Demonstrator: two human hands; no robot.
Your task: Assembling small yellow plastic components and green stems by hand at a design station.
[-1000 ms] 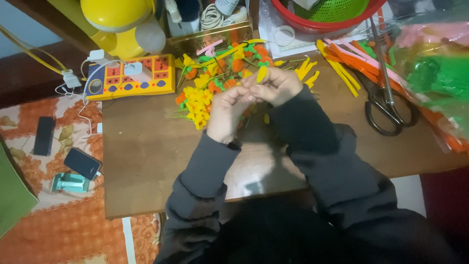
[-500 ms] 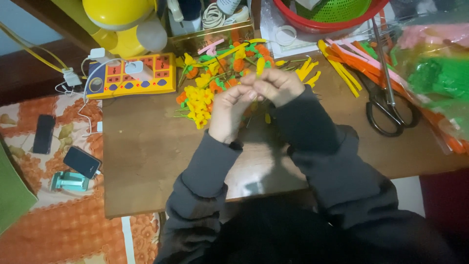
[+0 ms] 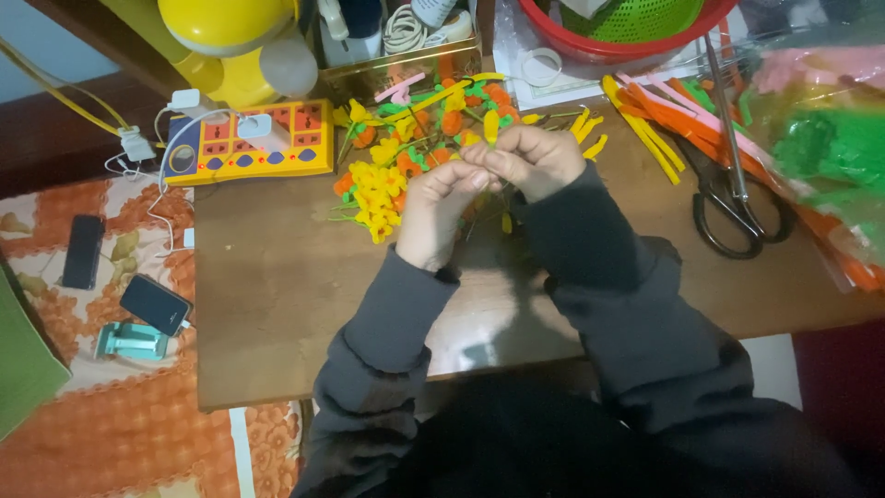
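My left hand and my right hand meet above a small wooden table, fingertips pinched together on a yellow pipe-cleaner piece that sticks up between them. Just beyond the hands lies a heap of small yellow, orange and green pipe-cleaner flowers. Both arms wear dark grey sleeves. What the fingers grip below the yellow tip is hidden by the hands.
Large black scissors lie at the right, beside loose orange, yellow and pink pipe cleaners. A yellow power strip sits back left, a yellow lamp behind it. Two phones lie on the patterned floor cloth.
The hands have stayed together over the flower heap, shifting only slightly; the yellow piece now stands up between the fingertips.
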